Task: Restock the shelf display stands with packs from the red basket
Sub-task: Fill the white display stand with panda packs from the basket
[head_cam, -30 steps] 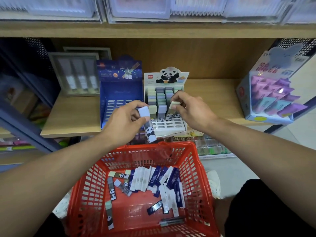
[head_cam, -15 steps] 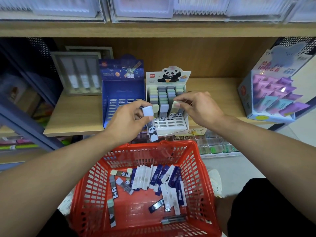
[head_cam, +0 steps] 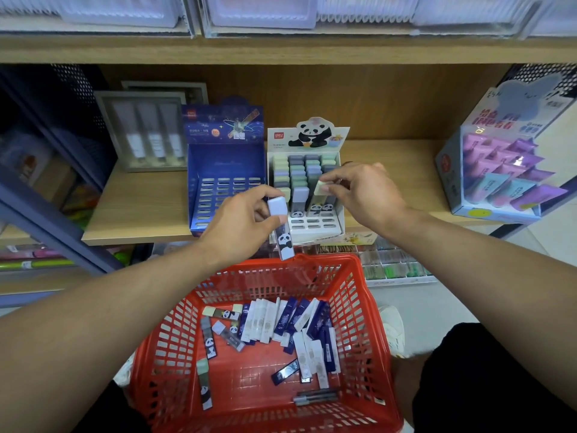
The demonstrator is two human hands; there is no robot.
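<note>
My left hand [head_cam: 242, 223] grips a slim lilac-capped panda pack [head_cam: 282, 226] upright, just in front of the white panda display stand [head_cam: 312, 226] on the wooden shelf. My right hand [head_cam: 363, 190] pinches the pale green top of another panda pack [head_cam: 320, 190] that stands in a slot in the stand's front filled row. The blue space-themed stand [head_cam: 224, 170] to the left shows only bare slots. Below, the red basket [head_cam: 368, 307] holds several loose panda packs and blue and white packs.
A grey boxed set [head_cam: 146, 132] stands at the shelf's back left. A pastel display box [head_cam: 502, 157] with purple and teal packs sits at the right. Wooden shelf edge [head_cam: 134, 235] runs in front; a lower shelf tray [head_cam: 396, 270] of small items lies behind the basket.
The right hand has set the pale green pack a little deeper in its slot. The left hand with its pack has barely moved.
</note>
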